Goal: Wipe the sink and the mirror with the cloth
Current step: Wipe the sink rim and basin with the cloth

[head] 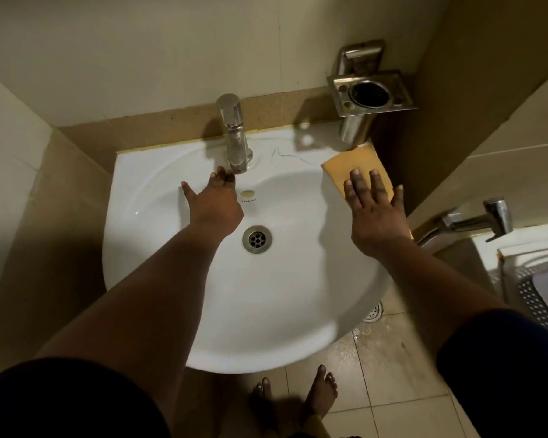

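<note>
Now | cloth [355,172] pressed flat on sink [203,311] rim right of tap [234,137] by spread right hand [375,210], likely for wiping | left hand [214,203] relaxed, nothing held, below tap | mirror unseen

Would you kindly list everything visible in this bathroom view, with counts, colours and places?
sink: one, white, centre
tap: one, chrome, sink's back rim
drain: one, metal, basin floor
cloth: one, orange, sink's right rim
tumbler holder: one, steel, wall above cloth
spray handle: one, chrome, right
floor drain: one, metal, tiled floor
left hand: open, fingertips by spout
right hand: flat on cloth
feet: two, bare, below
</note>
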